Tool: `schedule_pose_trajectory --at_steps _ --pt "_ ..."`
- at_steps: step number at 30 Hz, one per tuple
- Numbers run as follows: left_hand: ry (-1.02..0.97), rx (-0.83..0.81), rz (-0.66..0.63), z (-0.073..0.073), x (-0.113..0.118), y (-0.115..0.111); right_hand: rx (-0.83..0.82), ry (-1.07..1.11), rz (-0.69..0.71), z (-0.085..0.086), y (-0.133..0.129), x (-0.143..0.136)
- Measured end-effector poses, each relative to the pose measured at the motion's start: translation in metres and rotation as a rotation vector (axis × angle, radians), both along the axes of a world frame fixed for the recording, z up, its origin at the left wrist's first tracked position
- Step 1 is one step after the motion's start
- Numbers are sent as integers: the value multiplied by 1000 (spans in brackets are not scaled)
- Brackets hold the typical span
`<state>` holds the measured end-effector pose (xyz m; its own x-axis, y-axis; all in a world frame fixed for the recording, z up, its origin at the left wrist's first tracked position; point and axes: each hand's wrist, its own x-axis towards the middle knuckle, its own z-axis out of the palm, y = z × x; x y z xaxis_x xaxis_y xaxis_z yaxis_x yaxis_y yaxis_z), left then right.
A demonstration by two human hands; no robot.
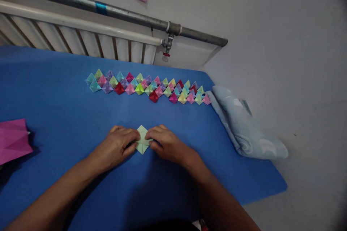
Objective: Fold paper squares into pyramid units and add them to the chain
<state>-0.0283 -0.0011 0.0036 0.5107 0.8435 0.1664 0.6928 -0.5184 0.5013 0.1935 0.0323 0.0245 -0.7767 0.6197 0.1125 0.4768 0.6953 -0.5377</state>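
Observation:
A pale green sheet of origami paper (142, 147), folded and turned like a diamond, lies on the blue table surface (108, 195). My left hand (119, 144) pinches its left corner between thumb and fingers. At the opposite corner, my right hand (165, 142) grips the paper with thumb and bent fingers. A crease or flap edge runs across the paper between both hands. The fingertips hide the two side corners.
Rows of small folded paper pieces (139, 88) in many colours stand beyond my hands. Pink creased paper (13, 140) is at the left edge. A folded light-blue blanket (238, 126) lies right. Behind the table are a radiator (89, 41) and a metal pipe (130, 14).

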Motion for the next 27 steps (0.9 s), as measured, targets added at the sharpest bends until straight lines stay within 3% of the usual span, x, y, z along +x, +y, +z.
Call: schedule_pose_trajectory --at_steps 4,12,27 --pt "-17 15 33 -2 1 1 -20 8 12 1 0 0" --pt "-69 23 120 -6 5 -2 -8 -9 -132 -11 2 -3" --pt "18 -23 291 -5 4 -1 -82 44 -335 -14 1 -11"
